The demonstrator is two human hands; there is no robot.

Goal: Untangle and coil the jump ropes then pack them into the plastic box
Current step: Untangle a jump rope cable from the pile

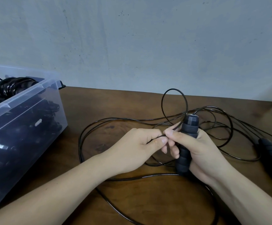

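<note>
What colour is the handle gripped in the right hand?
The handle is black ribbed foam; head view shows it best.

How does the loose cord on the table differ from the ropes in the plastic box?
The loose cord sprawls over the table in wide, crossing loops; the ropes in the plastic box are wound into tight bundles. The loose cord is being handled: the right hand grips a handle and the left hand pinches the cord, while the boxed ropes lie untouched. Both are thin black jump-rope cord.
</note>
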